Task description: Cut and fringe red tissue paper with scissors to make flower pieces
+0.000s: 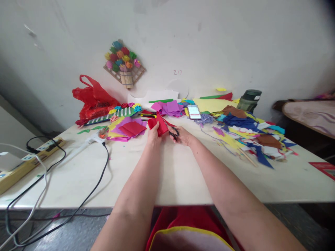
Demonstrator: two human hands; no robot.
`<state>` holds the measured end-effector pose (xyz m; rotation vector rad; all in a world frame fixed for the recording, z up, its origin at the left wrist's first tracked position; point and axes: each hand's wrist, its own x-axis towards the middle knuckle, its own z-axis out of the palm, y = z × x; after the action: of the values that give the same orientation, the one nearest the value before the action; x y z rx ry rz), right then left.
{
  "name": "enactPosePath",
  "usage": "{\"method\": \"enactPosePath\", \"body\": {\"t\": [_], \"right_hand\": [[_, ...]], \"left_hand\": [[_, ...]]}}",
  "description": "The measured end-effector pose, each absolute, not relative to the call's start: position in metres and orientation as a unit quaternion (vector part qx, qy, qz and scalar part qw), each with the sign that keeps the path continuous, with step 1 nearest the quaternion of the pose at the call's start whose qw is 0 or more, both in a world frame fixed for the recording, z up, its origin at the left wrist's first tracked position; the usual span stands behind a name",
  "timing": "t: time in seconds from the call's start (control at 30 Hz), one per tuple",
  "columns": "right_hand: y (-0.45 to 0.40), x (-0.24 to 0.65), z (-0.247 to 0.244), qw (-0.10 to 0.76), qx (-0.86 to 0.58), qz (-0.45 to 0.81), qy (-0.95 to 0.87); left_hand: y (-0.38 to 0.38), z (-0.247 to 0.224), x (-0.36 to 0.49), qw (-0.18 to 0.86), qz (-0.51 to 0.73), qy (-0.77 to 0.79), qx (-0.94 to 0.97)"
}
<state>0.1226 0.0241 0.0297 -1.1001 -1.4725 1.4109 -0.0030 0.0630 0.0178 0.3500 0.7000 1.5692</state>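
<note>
My left hand (154, 134) is closed on a piece of red crepe paper (162, 126), held just above the white table (180, 174). Black-handled scissors (173, 132) are in my right hand (183, 136), fingers closed round the handles. The scissor blades lie against the red paper; whether they cut into it I cannot tell. Left of my hands is a stack of coloured paper sheets (117, 130) with a red piece (132, 128) on top. Folded purple paper (171, 108) lies just behind the hands.
On the left are a power strip (15, 170), loose cables (101, 174) and a red plastic bag (94, 99). Paper scraps (261, 139), a dark green bottle (249, 101) and purple yarn (205, 118) lie right. Paper flowers (121, 57) hang on the wall.
</note>
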Motion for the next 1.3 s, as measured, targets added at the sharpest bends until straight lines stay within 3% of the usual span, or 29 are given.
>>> {"method": "enactPosePath", "body": {"t": [1.3], "right_hand": [[0.021, 0.127, 0.033, 0.413, -0.397, 0.545, -0.612]], "left_hand": [[0.064, 0.014, -0.003, 0.627, 0.707, 0.263, 0.193]]}}
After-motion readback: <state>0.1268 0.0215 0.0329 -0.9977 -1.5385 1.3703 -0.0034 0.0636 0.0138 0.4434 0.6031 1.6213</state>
